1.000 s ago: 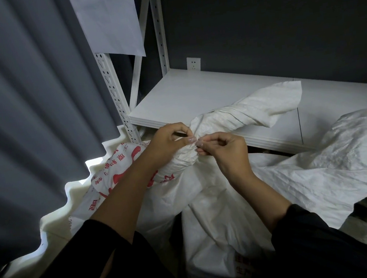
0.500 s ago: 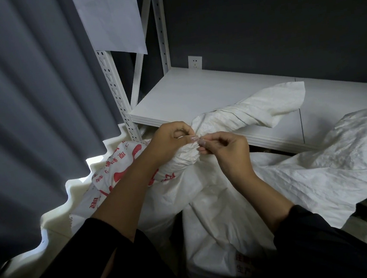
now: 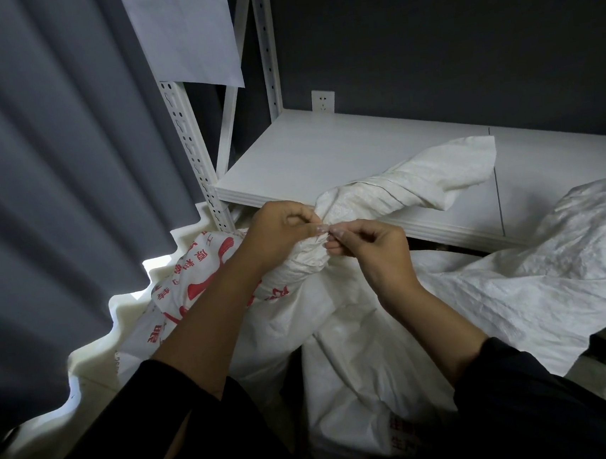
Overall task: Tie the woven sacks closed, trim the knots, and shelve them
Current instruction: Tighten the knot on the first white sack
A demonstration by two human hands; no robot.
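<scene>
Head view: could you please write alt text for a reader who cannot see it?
A person's left hand and right hand pinch at the gathered neck of a white woven sack with red print, its loose end lying over a white shelf. Another crumpled white sack lies beside it.

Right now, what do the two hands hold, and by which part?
Both the left hand and the right hand pinch the sack at its gathered neck. Whether they pinch anything thinner there as well cannot be told.
</scene>
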